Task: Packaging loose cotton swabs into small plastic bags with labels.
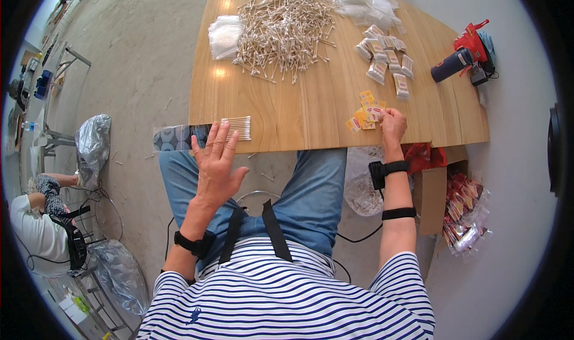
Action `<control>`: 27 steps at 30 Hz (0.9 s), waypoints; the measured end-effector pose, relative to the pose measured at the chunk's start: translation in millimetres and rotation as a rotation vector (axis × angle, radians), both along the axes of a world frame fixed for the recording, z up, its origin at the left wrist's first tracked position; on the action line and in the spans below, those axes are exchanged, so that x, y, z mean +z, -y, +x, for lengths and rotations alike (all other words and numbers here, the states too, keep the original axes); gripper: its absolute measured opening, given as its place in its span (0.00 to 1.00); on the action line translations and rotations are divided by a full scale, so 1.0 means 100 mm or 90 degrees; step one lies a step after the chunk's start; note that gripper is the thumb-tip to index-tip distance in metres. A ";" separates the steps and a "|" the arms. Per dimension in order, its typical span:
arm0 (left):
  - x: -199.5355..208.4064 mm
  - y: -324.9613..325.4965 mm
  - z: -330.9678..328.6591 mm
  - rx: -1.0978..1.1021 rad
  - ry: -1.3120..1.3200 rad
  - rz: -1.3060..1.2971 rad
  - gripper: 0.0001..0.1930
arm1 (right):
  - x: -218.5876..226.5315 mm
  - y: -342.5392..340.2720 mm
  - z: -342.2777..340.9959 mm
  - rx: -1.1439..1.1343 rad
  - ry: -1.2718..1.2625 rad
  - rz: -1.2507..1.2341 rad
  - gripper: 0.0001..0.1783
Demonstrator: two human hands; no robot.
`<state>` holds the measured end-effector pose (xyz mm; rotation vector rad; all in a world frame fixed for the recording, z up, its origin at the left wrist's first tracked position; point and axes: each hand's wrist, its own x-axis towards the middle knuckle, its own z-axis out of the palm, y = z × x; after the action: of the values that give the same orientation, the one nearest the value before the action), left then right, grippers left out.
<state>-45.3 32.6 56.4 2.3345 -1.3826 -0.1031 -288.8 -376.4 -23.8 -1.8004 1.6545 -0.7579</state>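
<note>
My left hand is spread open, its fingers over a flat clear plastic bag with a dark pattern, at the table's near left edge. A neat row of cotton swabs lies at the bag's right end, beside my fingertips. My right hand pinches the edge of a small printed card at the right side of a loose pile of yellow and white cards. A large heap of loose cotton swabs covers the far middle of the table.
Flat clear bags lie left of the heap, more bags at the far right. Several filled swab packs sit nearer. A dark bottle stands by a red bag. Below right is a cardboard box. Another person sits at left.
</note>
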 end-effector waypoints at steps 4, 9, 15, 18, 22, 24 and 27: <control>0.00 0.00 -0.02 -0.002 -0.018 -0.081 0.35 | -0.01 0.04 -0.04 -0.001 -0.035 -0.102 0.10; 0.04 0.06 -0.03 0.000 -0.026 -0.146 0.24 | 0.27 -0.06 0.05 0.030 -0.015 -0.134 0.10; 0.04 -0.01 -0.01 -0.012 -0.028 -0.131 0.23 | 0.66 -0.41 0.46 0.125 0.141 -0.028 0.09; 0.05 -0.04 -0.01 -0.009 -0.046 -0.110 0.22 | 0.75 -0.78 0.78 0.314 0.174 0.067 0.10; -0.01 -0.05 0.02 0.016 -0.129 -0.189 0.19 | 0.86 -1.45 1.24 0.595 0.090 0.149 0.07; -0.05 -0.01 0.05 0.065 -0.253 -0.248 0.18 | 0.84 -1.78 1.43 0.730 0.117 0.172 0.07; -0.14 0.01 0.13 0.135 -0.492 -0.310 0.14 | 0.84 -2.10 1.68 0.836 0.114 0.151 0.07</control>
<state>-32.4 31.6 42.0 1.7261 -0.6743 -0.4870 -120.6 -166.1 60.6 -2.0321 0.1963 -0.0847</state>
